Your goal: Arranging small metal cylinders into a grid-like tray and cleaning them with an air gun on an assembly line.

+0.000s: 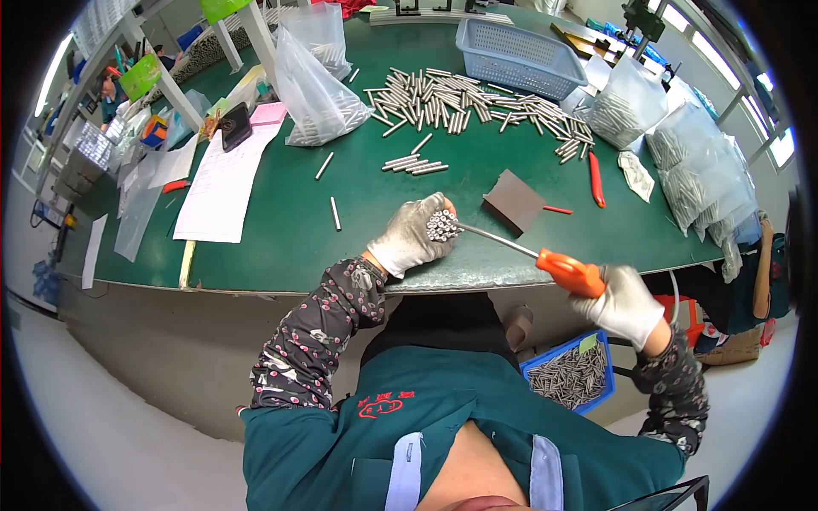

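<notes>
My left hand [407,238], in a whitish glove, is closed around a bundle of short metal pins [442,226] near the table's front edge. The pins' round ends face right. In my gloved right hand [625,304] is an air blow gun [569,272] with an orange handle and a long thin metal nozzle. The nozzle's tip reaches the pin ends; whether it touches them I cannot tell. A pale hose [676,296] shows by my right wrist. Two loose pins lie left of my left hand, and a small group of pins [415,164] lies beyond it.
Beyond my hands are a large pin pile [443,100], a blue basket [520,58] and bags of pins [319,102]. A brown block [514,202] and red-handled tool [596,180] lie right. Papers [226,192] and a phone [235,128] lie left. A blue bin [610,375] stands below.
</notes>
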Available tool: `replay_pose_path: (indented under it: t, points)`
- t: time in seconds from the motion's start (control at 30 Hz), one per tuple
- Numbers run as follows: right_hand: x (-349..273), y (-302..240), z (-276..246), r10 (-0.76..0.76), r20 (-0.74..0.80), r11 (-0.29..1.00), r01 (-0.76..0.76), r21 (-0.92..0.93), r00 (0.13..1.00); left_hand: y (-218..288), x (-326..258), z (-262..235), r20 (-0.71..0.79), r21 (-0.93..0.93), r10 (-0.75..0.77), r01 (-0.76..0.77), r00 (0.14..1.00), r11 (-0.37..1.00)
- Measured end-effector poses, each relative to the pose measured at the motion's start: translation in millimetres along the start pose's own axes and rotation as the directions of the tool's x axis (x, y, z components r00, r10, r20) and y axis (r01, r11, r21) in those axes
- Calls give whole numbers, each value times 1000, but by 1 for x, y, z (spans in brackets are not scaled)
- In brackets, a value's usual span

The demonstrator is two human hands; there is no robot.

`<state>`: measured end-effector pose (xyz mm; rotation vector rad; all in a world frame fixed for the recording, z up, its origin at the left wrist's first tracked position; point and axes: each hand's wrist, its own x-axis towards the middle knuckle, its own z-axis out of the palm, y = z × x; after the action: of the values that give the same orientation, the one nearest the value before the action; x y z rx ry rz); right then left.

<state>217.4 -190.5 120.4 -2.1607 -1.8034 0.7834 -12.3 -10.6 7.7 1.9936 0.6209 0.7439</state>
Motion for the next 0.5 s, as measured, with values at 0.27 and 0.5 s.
replay_pose_path:
  t: [0.27, 0.5]
  points:
    - [10, -30, -10, -5, -67, 947, -17, -321, 998, -5, 2, 2, 11, 67, 82, -82, 997, 994]
    - [9, -34, -11, -3, -85, 948, -24, -317, 996, 0, 1, 0, 24, 42, 47, -48, 999, 998]
